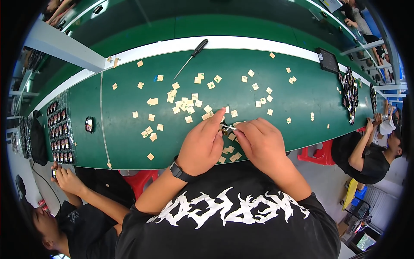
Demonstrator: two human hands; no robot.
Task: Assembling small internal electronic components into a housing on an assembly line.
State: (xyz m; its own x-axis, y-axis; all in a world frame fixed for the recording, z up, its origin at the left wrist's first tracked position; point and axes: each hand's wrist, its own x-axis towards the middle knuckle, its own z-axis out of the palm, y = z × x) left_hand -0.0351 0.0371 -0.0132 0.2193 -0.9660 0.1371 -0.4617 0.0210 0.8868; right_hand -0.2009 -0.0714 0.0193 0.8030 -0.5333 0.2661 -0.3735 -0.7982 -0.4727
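Note:
My left hand, with a black watch on its wrist, is over the near middle of the green table. Its index finger points forward, and a small pale square lies at that fingertip. Between my two hands is a small dark part, mostly hidden, which the left thumb and fingers close around. My right hand pinches thin silver tweezers, whose tips reach the dark part. Several beige square pieces are scattered around both hands, some loosely overlapping.
A black-handled screwdriver lies near the white far rail. Left are one black device and a tray of similar devices. A black tray and piled dark parts stand right. Co-workers sit on both sides.

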